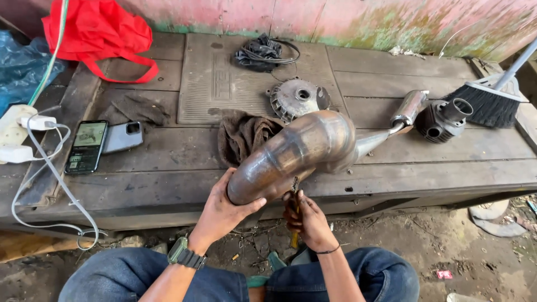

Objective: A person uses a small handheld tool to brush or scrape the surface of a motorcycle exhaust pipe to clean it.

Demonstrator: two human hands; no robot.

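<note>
1. We see the exhaust pipe (305, 151), a fat, tarnished metal chamber, held over the near edge of the wooden bench (168, 162). Its long axis runs from lower left, near us, up to the right, tapering to a thin tube and a silver muffler tip (410, 107) that rests on the bench.
2. Its wide, blunt end points toward the person, down and left.
3. Left hand (221, 210): curled around the underside of the blunt end, fingers spread partway, thumb across the metal, cradling it. A green watch (182, 253) sits on that wrist.
4. Right hand (307, 218): closed tight on a yellow-handled tool (295, 215), held upright; its tip meets the pipe's underside.
5. Both forearms rise from denim-clad knees, wrists bent slightly inward toward the pipe.
6. Nearby on the bench: brown rag (243, 134), finned round cover (296, 98), dark cylinder (442, 120), two phones (103, 142), black brush (486, 100).
</note>
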